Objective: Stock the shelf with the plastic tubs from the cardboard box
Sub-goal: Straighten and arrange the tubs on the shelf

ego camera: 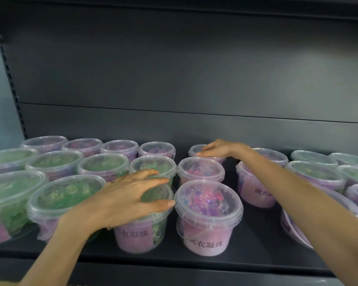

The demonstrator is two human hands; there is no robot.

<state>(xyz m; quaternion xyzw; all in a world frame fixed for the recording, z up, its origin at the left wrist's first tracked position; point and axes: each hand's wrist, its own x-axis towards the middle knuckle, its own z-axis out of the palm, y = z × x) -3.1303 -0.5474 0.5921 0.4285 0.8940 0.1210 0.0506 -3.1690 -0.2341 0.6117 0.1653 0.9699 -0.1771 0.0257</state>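
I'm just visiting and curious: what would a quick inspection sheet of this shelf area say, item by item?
Surface: dark shelf, with a bare strip along its front edge.
Job's things: lidded clear plastic tubs in rows; green-filled tubs at left, pink-filled tubs in the middle; cardboard box not in view.
Clutter: nothing seen.
Hands: left hand rests spread on the lid of a front green tub; right hand lies flat on a back-row tub.
Cables: nothing seen.
Surroundings: dark back panel, slotted upright at left, upper shelf overhead.
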